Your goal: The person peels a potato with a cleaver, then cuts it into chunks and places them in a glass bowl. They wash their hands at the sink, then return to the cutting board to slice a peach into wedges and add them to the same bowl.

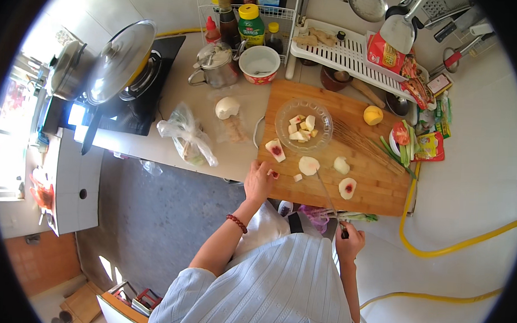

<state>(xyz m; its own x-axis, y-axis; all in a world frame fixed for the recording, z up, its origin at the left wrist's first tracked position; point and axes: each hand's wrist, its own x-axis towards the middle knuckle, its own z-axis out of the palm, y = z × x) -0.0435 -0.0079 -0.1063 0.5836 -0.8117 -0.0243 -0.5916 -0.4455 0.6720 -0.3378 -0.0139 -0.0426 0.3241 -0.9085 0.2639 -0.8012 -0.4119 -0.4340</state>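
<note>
At the near left edge of the wooden cutting board (349, 203), my left hand (258, 183) has its fingers closed on a small piece of pale fruit (274, 175) with a dark red centre. My right hand (350, 240), near the board's front edge, grips a knife (328, 193) by its dark handle. The blade slants over the board, its tip beside a pale cut fruit slice (308, 165). Beyond it stands a clear glass plate (282, 140) with several fruit cubes. One red-centred fruit piece (275, 150) lies by the plate, another (347, 188) to the right.
Thin sticks (366, 144) and a yellow fruit (373, 115) lie on the board's right side. Left of it are a knotted plastic bag (189, 136), a steel pot (216, 66) and a patterned bowl (259, 64). A lidded pan (120, 60) sits on the stove.
</note>
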